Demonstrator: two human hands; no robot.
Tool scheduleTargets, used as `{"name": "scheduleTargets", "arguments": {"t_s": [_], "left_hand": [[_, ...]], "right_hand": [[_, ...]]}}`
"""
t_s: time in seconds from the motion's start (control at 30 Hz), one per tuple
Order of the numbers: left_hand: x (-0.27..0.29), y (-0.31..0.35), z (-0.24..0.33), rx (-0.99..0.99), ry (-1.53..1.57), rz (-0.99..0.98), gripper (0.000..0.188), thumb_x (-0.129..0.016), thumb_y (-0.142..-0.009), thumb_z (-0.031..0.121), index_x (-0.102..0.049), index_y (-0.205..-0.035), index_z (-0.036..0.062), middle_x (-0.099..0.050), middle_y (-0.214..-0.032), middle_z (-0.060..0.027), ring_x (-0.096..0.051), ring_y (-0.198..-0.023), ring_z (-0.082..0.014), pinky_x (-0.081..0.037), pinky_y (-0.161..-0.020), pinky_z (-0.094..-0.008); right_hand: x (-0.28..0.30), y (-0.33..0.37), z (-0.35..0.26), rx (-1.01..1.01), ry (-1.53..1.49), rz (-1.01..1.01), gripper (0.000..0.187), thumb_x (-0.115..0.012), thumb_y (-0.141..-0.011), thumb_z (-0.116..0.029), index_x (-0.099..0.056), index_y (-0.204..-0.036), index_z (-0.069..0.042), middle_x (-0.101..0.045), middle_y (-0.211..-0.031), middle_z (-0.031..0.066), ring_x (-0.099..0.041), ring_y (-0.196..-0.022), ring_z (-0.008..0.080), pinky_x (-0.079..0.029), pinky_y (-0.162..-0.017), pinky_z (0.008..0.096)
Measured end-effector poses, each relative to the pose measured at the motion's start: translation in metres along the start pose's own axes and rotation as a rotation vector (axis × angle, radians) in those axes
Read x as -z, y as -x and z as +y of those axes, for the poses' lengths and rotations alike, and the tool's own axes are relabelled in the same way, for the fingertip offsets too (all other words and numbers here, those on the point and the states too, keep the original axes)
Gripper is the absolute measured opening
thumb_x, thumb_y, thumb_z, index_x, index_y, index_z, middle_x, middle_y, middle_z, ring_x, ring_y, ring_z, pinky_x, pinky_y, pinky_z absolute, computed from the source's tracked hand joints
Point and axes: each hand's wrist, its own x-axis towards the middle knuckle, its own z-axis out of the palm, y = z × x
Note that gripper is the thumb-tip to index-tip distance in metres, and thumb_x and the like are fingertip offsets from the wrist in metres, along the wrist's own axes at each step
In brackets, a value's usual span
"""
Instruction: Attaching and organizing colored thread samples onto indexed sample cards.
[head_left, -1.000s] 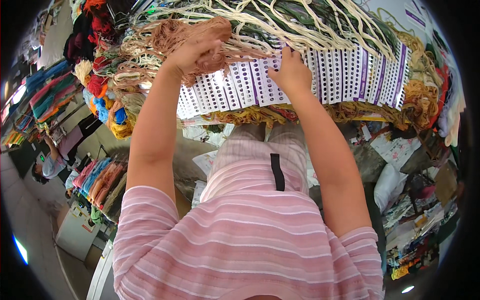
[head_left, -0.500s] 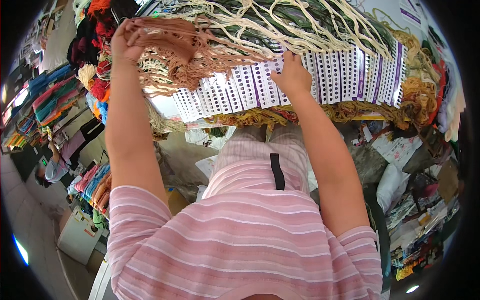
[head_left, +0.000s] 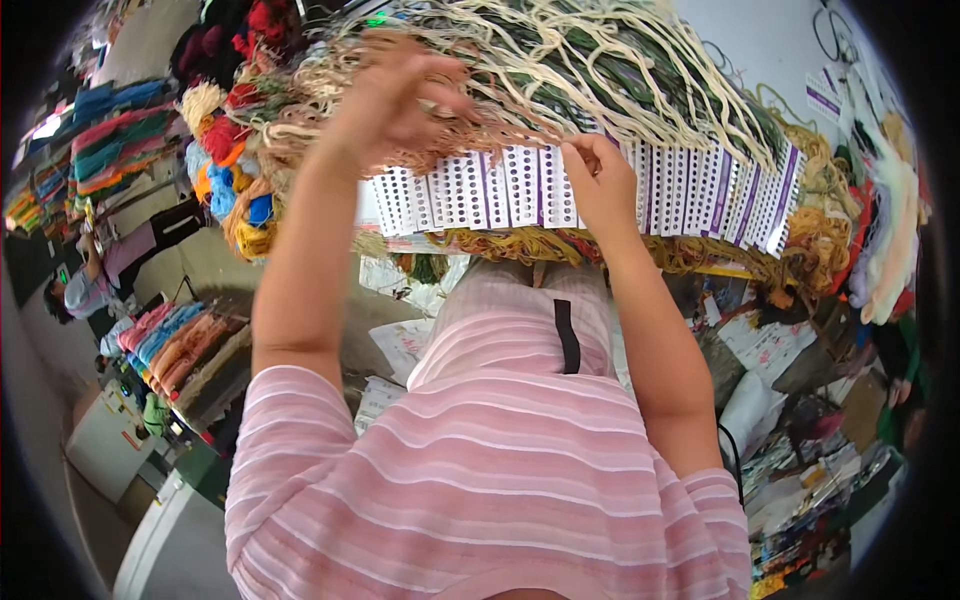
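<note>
Your left hand point(head_left: 395, 105) closed round tan yarn strands point(head_left: 300, 90); your right hand point(head_left: 600, 185) pinches a white punched card point(head_left: 520, 185) in the row.

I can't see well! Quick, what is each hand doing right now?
Left hand: closed around a bunch of tan threads.
Right hand: pinching the top edge of a white punched card.

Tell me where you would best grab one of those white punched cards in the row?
Probably its lower edge, from below: the white punched cards stand packed side by side, their tops buried under cream threads, so only the bottom edges hang free. The right hand already pinches one there.
</note>
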Motion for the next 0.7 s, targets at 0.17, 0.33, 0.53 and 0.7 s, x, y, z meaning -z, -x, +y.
{"name": "scheduleTargets", "arguments": {"t_s": [0.17,0.33,0.53,0.7], "left_hand": [[-0.084,0.015,-0.038,-0.141,0.565,-0.288,0.054,-0.044,-0.096,0.037,-0.042,-0.136,0.0006,-0.052,-0.131,-0.0148,-0.054,-0.116,-0.0223,-0.044,-0.097,-0.0378],[-0.097,0.037,-0.026,-0.159,0.688,-0.258,0.049,-0.038,-0.098,0.03,-0.044,-0.132,-0.0046,-0.056,-0.123,-0.0153,-0.057,-0.112,-0.0227,-0.044,-0.095,-0.037],[-0.091,0.053,-0.022,-0.158,0.74,-0.216,0.042,-0.041,-0.097,0.026,-0.053,-0.125,-0.0037,-0.063,-0.098,-0.0077,-0.059,-0.089,-0.0149,-0.047,-0.081,-0.0307],[-0.088,0.065,-0.021,-0.237,0.579,-0.093,0.035,-0.05,-0.094,0.021,-0.059,-0.117,-0.0043,-0.06,-0.08,-0.0019,-0.052,-0.07,-0.0108,-0.046,-0.072,-0.0258]], "right_hand": [[-0.018,0.028,-0.09,0.228,-0.2,-0.2,0.018,-0.062,-0.088,-0.01,-0.064,-0.102,0.001,-0.063,-0.086,0.0009,-0.056,-0.077,0.007,-0.045,-0.072,0.0208],[-0.015,0.035,-0.118,-0.066,-0.393,-0.308,0.016,-0.062,-0.088,-0.009,-0.065,-0.1,0.001,-0.064,-0.087,0.0028,-0.057,-0.079,0.0078,-0.046,-0.074,0.0225],[-0.02,0.045,-0.127,-0.078,-0.631,-0.326,0.012,-0.061,-0.087,-0.005,-0.066,-0.093,0.004,-0.067,-0.087,0.0074,-0.062,-0.075,0.0117,-0.049,-0.072,0.023],[-0.018,0.049,-0.132,-0.118,-0.597,-0.376,0.012,-0.059,-0.088,-0.005,-0.065,-0.094,0.004,-0.067,-0.086,0.0099,-0.063,-0.077,0.0148,-0.051,-0.074,0.0268]]}}
